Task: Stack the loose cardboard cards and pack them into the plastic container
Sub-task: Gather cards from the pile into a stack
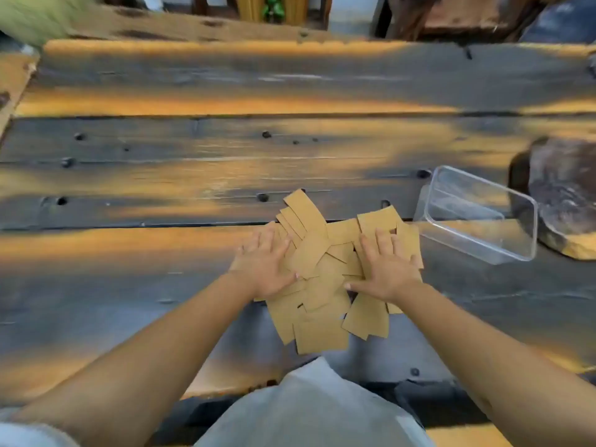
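A weathered plank table [200, 162] fills the frame; a rough stone [567, 195] sits at its right edge.

cards [317, 262]: brown cardboard, loose, overlapping, fanned flat on the wooden table
container [480, 217]: clear plastic, rectangular, empty, open, just right of the cards

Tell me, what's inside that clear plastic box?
Nothing shows inside the plastic container; through its clear walls only the wooden table appears. The cardboard cards lie outside, under both hands.
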The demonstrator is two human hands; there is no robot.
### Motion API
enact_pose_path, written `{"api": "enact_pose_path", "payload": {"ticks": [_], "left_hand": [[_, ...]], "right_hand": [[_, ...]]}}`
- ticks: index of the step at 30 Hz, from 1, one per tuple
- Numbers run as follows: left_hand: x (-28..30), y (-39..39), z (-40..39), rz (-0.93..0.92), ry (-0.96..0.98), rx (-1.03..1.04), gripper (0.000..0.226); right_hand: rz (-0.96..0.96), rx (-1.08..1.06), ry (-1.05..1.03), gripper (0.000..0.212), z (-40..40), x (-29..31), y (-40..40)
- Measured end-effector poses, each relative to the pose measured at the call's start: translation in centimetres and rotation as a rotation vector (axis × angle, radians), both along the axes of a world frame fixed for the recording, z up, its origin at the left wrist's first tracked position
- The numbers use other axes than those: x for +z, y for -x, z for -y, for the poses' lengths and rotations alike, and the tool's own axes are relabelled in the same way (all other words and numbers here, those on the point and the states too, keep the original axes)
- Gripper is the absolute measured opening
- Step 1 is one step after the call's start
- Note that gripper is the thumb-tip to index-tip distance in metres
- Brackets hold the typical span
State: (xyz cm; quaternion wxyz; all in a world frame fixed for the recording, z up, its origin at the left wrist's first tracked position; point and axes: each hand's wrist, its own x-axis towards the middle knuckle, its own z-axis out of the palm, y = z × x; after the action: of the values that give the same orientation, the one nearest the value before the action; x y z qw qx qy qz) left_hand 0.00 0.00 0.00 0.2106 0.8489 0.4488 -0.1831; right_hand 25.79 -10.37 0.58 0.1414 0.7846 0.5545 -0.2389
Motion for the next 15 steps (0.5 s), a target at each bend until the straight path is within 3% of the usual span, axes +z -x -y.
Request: {"api": "enact_pose_path", "payload": {"ticks": [7,15], "left_hand": [[-4.6,-1.0,0.4,-0.023,0.030,-0.199,0.087],[-6.0,-1.6,-1.1,-0.035,0.091,-0.178,0.089]], "right_hand": [[-0.044,-0.121,0.082,0.119,0.1,-4.2,0.0],[-0.042,-0.122,0.074,0.128,-5.7,-5.2,-0.8]]}}
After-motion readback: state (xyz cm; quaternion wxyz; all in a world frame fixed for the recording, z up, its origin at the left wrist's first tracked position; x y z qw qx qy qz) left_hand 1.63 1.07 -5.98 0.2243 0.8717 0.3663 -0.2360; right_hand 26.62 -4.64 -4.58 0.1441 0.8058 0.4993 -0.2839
